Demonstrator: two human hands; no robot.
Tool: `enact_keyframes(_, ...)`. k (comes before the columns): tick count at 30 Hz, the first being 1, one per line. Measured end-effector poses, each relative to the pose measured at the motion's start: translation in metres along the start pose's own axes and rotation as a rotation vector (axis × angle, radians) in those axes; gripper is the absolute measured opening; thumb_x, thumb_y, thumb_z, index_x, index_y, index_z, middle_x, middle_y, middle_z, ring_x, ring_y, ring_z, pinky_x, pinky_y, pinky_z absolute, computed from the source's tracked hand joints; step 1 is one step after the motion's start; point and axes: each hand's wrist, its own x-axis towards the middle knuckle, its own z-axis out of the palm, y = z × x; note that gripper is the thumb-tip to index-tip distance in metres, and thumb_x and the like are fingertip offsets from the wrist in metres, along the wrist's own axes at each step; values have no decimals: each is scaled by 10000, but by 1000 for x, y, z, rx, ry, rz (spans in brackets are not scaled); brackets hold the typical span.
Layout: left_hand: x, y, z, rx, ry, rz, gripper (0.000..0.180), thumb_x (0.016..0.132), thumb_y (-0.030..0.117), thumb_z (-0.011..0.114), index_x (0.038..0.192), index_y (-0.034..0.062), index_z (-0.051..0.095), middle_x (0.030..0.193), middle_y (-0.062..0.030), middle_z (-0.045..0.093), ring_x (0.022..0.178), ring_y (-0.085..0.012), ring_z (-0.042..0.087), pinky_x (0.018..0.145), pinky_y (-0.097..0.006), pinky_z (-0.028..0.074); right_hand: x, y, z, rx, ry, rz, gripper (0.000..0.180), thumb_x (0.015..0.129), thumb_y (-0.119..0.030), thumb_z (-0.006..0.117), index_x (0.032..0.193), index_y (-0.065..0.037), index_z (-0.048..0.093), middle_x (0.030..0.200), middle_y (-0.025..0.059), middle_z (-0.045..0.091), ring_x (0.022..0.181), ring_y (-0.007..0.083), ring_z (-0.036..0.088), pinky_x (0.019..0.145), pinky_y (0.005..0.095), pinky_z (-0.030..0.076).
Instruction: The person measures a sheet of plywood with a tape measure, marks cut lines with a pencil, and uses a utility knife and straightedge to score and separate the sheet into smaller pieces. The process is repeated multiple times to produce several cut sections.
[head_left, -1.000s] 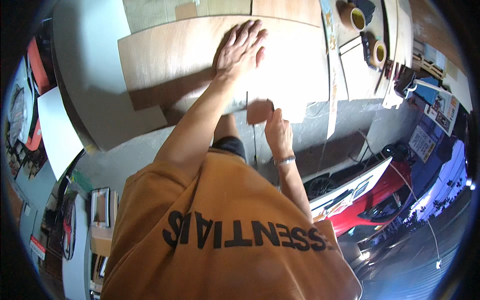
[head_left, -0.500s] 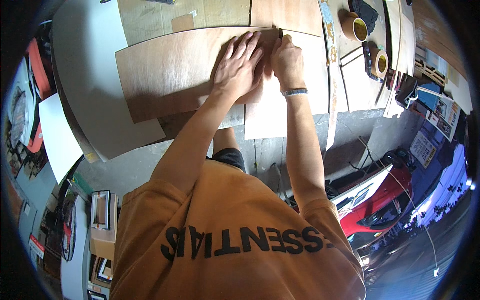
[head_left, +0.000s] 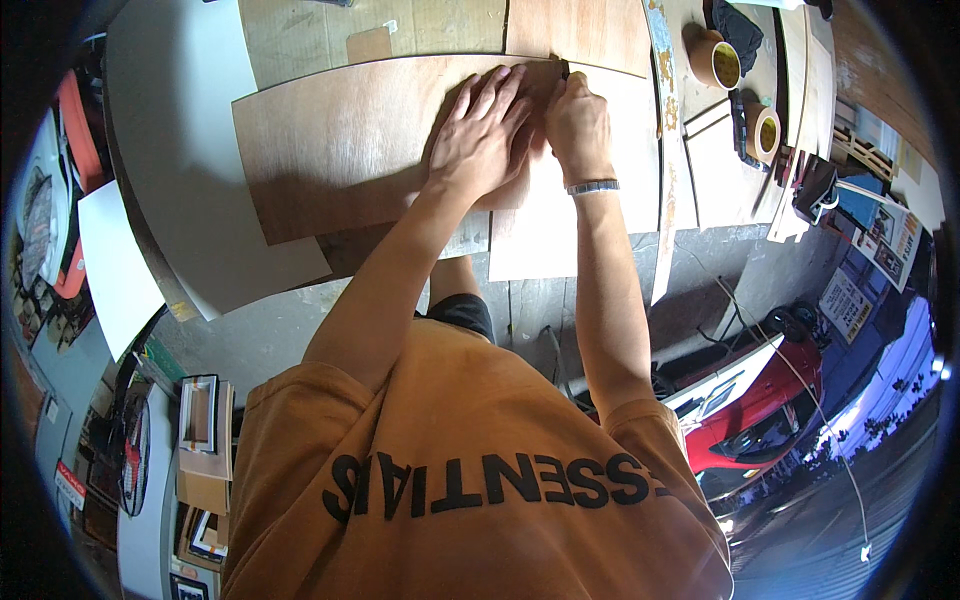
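My left hand (head_left: 480, 135) lies flat on a thin brown plywood sheet (head_left: 330, 150), fingers spread toward its far edge. Just to its right, my right hand (head_left: 580, 125) is closed around a small dark tool (head_left: 564, 69). Only the tool's dark end shows beyond the fist, close to the sheet's far right corner; the rest is hidden in my fingers. Beneath that fist lies a brightly lit pale wood sheet (head_left: 530, 245), which runs on to the right. A metal-link bracelet circles my right wrist.
Another plywood piece (head_left: 580, 35) lies beyond my hands. A long, paint-worn strip (head_left: 668, 130) stands right of them, then two tape rolls (head_left: 714, 64) and a black cloth (head_left: 737, 35). A large white sheet (head_left: 185, 150) covers the table's left. A red car (head_left: 765, 430) is at lower right.
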Motion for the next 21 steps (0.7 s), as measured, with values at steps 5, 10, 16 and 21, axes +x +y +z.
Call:
enact_keyframes(5, 3, 0, 3, -100, 48, -36, 444, 1020, 346, 482, 1362, 114, 643, 1562, -106, 463, 1491, -270, 348, 1257, -478, 240, 9, 5, -1, -18, -26, -59, 219, 969, -150, 507, 926, 33, 618, 812, 316, 697, 798, 491, 715, 698, 538, 598)
enact_keyframes(10, -2, 3, 3, 22, 4, -43, 468, 997, 380, 503, 1402, 169, 606, 1622, -31, 376, 1506, -218, 320, 1262, -447, 225, -34, 20, -2, -24, -95, -7, 141, 926, -95, 548, 877, 20, 613, 794, 328, 689, 756, 493, 713, 610, 541, 598)
enact_keyframes(16, -2, 6, 5, 135, -19, -32, 507, 1027, 376, 448, 1493, 188, 515, 1643, -34, 341, 1517, -207, 299, 1270, -443, 201, -148, 46, 6, -63, -133, -2, 153, 999, -106, 525, 912, 16, 557, 703, 299, 663, 676, 480, 693, 547, 552, 557)
enact_keyframes(21, -3, 5, 4, 151, -65, -15, 536, 1057, 393, 382, 1529, 161, 478, 1663, -69, 325, 1536, -236, 280, 1281, -462, 180, -193, 52, 12, -50, -140, 55, 175, 1035, -142, 519, 951, 11, 519, 685, 268, 654, 652, 460, 684, 523, 511, 541)
